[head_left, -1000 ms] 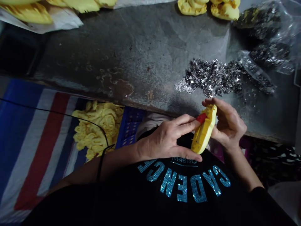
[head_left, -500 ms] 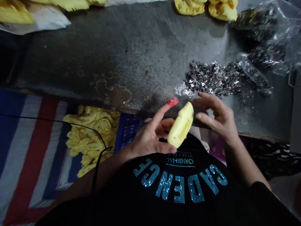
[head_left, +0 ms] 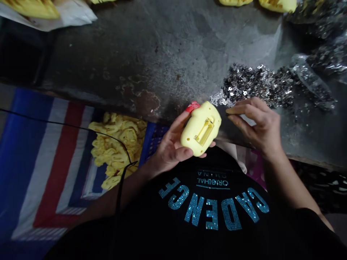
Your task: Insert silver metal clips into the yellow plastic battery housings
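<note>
My left hand grips a yellow plastic shell with a rectangular battery compartment and several small holes facing up. Red wrapping covers one fingertip of that hand. To the right of the shell, my right hand is pinched, thumb against fingers; what sits at the tips is too small to make out. Just beyond that hand, a pile of small shiny metal pieces lies on the dark worktable.
Clear plastic bags of metal pieces lie at the right. More yellow parts are at the table's far edge. Below left, a heap of yellow shells lies by a blue basket and striped sheeting. A black cord crosses there.
The yellow shell has been turned so its battery compartment faces up. My right hand has gone from loosely open fingers to a pinch. The whole view has shifted slightly.
</note>
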`<state>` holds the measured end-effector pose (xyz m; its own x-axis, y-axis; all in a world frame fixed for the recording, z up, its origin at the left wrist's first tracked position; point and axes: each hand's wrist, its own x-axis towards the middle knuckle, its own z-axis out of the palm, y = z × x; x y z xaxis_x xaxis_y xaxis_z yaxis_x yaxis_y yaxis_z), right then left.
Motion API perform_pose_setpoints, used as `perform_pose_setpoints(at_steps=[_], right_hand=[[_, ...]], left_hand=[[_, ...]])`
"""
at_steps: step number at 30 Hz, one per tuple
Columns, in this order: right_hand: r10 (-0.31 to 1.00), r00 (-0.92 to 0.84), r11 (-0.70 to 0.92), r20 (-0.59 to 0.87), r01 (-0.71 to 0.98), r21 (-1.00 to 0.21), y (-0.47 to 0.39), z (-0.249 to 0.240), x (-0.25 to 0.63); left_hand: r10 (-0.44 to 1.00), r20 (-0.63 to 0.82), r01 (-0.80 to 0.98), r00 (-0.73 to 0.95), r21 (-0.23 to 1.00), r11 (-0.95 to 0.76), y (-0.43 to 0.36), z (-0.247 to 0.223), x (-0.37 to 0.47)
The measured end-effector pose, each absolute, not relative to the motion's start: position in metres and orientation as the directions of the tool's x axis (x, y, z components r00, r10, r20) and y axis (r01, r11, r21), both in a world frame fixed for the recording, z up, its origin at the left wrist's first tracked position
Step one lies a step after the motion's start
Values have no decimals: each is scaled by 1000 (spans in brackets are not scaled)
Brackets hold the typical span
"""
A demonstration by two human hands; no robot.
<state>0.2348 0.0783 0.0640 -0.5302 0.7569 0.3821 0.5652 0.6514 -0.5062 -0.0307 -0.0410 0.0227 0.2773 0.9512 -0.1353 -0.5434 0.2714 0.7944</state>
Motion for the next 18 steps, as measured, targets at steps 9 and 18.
perform_pose_setpoints(at_steps=[9,18], right_hand=[[656,-657,692,372,324,-645,56,111,237],[535,-751,824,386,363,-436,49,122,241]], left_hand=[[903,-166,-550,396,744,379,-43,42,-16],[916,-117,-575,384,745,337,-48,53,-8]])
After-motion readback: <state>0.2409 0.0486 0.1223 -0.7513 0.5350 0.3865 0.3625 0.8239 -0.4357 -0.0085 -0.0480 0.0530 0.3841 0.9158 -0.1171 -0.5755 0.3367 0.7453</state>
